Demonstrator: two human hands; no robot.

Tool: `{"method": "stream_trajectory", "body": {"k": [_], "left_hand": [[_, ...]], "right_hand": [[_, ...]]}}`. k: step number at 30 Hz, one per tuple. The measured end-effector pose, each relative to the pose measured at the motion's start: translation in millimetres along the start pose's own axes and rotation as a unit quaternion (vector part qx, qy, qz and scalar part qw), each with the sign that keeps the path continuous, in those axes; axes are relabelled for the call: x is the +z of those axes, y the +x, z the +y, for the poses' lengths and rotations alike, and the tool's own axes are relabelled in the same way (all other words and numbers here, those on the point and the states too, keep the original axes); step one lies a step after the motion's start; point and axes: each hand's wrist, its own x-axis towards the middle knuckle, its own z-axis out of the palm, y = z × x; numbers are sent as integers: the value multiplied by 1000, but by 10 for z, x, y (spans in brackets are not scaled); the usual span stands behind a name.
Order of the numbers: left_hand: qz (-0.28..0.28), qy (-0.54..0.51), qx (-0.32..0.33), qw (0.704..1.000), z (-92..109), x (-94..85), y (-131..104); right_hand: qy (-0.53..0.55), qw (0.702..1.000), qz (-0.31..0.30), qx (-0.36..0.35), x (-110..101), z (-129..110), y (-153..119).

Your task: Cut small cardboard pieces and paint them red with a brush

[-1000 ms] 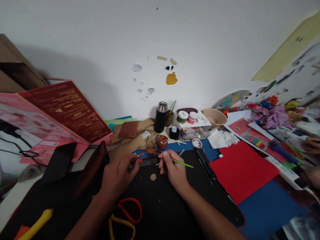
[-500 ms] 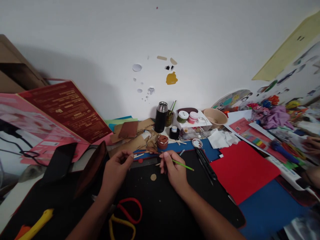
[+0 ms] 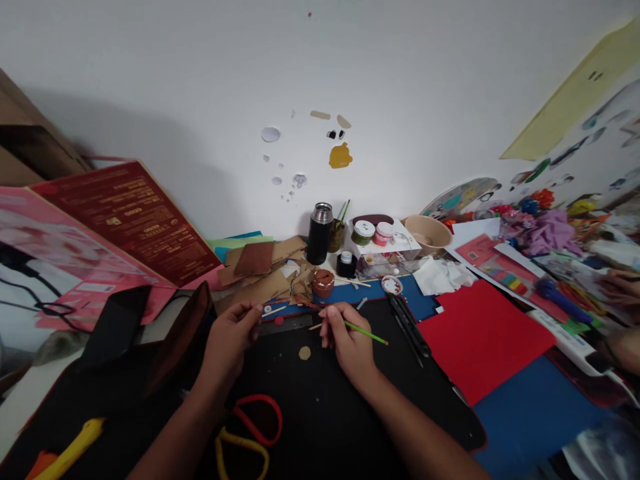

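My right hand is closed around a slim green paintbrush, whose handle points right. A thin pale stick end pokes out left of those fingers. My left hand has thumb and forefinger pinched together; whatever lies between them is too small to make out. Right beside its fingertips are a pale thin stick and a tiny white ring; I cannot tell if the hand touches them. Between the hands, a small round tan disc lies on the black mat. Above it sits a red disc.
Scissors with red and yellow handles lie near my left forearm. Behind stand a brown paint jar, a black flask and cardboard scraps. Red paper covers the right side. Another person's hand shows far right.
The view shifts slightly left. My left hand draws back a little and its fingers look more closed. The right hand keeps its hold on the paintbrush.
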Motion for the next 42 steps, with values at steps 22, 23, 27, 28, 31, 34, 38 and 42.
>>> {"method": "stream_trajectory", "body": {"k": [22, 23, 27, 28, 31, 34, 38, 42], "left_hand": [[-13, -49, -45, 998, 47, 33, 8], [-11, -50, -45, 998, 45, 29, 10], [-12, -47, -40, 998, 11, 22, 25], [-12, -43, -37, 998, 3, 24, 26], [-7, -22, -28, 999, 3, 35, 11], [-1, -2, -14, 1000, 32, 39, -17], [5, 23, 12, 1000, 59, 30, -34], [15, 66, 44, 997, 55, 28, -40]], "right_hand": [[-24, 999, -38, -27, 81, -5, -16], [-18, 999, -29, -23, 80, -1, -6], [9, 1000, 11, -6, 49, -14, 31], [12, 1000, 11, -6, 46, -21, 32], [7, 1000, -13, -14, 62, -20, 14], [-5, 999, -31, -16, 89, 9, 3], [6, 1000, 0, -5, 72, 19, 33], [18, 1000, 16, 1, 44, -8, 41]]}}
